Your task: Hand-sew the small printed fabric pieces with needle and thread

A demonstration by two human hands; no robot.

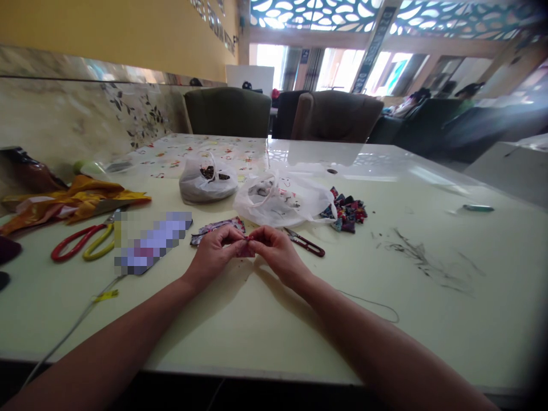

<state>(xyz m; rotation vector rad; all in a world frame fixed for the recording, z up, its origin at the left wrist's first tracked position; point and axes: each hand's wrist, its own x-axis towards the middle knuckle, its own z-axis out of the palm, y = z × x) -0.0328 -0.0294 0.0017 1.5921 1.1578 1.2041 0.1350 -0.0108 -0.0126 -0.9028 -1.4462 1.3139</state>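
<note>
Over the pale table, my left hand (217, 251) and my right hand (276, 254) meet fingertip to fingertip. Both pinch a small piece of purplish-pink fabric (245, 249), its lower edge hanging below the fingers. Whether a needle is in the fingers is too small to tell. Just behind my left hand lie folded patterned fabric pieces (226, 224). Thread snips (309, 244) with a dark red handle rest beside my right hand. From near my right forearm a dark thread (377, 302) curls across the tabletop.
Two white plastic bags, one with dark contents (205, 191) and one wider (282, 208), stand behind my hands. Patterned fabric bundles (349, 211) lie right of them. Leftward are a blurred-out phone (156, 242) on a cable, scissors (81, 242) and orange cloth (81, 200). Loose threads (422, 260) lie right.
</note>
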